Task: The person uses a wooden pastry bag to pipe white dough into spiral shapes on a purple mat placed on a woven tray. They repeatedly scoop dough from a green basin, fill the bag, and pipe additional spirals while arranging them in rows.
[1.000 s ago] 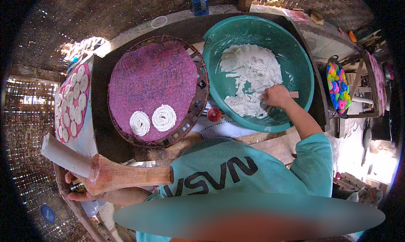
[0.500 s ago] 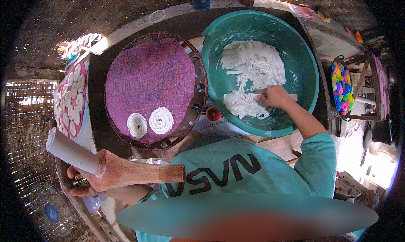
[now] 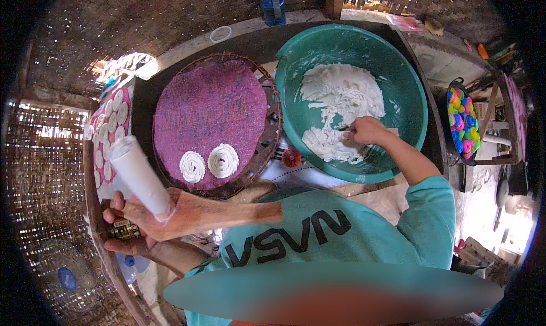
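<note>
My left hand (image 3: 122, 235) grips a wooden press (image 3: 210, 212) with a white tube (image 3: 139, 178) at its end, held low on the left, near the edge of the purple mat. My right hand (image 3: 367, 130) is inside the big green basin (image 3: 418, 98), fingers curled into the white dough (image 3: 341, 93). Two white spiral coils (image 3: 207, 162) lie at the near edge of the round purple mat (image 3: 210, 110), which rests on a wicker tray (image 3: 272, 107).
A second tray (image 3: 105, 133) at the far left carries several white coils on a pink mat. A blue bottle (image 3: 272, 2) and a white lid (image 3: 220, 34) stand at the back. A pan of bright coloured pieces (image 3: 463, 124) sits right. A small red object (image 3: 291, 157) lies between tray and basin.
My left hand has tipped the press so its white tube now points up and toward the mat. My right hand has shifted slightly left in the dough.
</note>
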`<control>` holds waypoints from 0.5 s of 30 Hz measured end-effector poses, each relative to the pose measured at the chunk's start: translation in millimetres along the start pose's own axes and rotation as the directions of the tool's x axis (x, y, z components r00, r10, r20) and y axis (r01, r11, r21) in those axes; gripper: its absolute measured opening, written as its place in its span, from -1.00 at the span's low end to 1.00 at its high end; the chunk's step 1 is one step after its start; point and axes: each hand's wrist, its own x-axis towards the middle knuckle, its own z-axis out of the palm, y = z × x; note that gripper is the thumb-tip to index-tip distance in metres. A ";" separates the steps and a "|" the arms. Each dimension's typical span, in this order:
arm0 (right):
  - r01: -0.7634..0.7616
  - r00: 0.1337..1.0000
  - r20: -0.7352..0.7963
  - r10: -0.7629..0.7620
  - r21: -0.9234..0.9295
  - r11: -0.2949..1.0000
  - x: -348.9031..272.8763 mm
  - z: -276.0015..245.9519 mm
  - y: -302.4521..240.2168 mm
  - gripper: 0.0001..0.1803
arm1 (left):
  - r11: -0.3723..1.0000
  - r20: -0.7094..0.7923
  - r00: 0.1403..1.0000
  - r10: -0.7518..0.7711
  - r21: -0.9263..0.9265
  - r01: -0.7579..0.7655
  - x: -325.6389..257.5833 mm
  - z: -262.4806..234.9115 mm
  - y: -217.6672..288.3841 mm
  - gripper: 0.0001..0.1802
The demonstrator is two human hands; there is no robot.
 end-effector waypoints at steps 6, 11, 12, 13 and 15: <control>0.028 0.996 0.076 -0.044 0.198 0.980 -42.3 -33.4 7.8 -0.55 | 0.877 0.230 0.969 -0.085 0.479 -0.037 -7.6 23.7 -5.3 -0.49; 0.109 0.974 0.105 -0.201 0.560 0.821 -107.3 -83.6 33.3 -0.59 | 0.724 0.301 0.854 -0.425 0.679 0.121 -0.7 68.2 -34.3 -0.48; 0.144 0.968 0.073 -0.240 0.620 0.771 -120.1 -91.5 30.7 -0.58 | 0.638 0.268 0.833 -0.483 0.759 0.126 -2.3 65.1 -54.9 -0.47; 0.187 0.953 0.050 -0.298 0.677 0.712 -136.3 -95.2 25.3 -0.57 | 0.526 0.207 0.817 -0.539 0.840 0.134 -12.1 66.3 -66.3 -0.46; 0.281 0.922 -0.020 -0.388 0.723 0.631 -160.8 -110.0 5.7 -0.53 | 0.384 0.230 0.794 -0.563 0.923 0.004 -21.8 69.4 -92.9 -0.50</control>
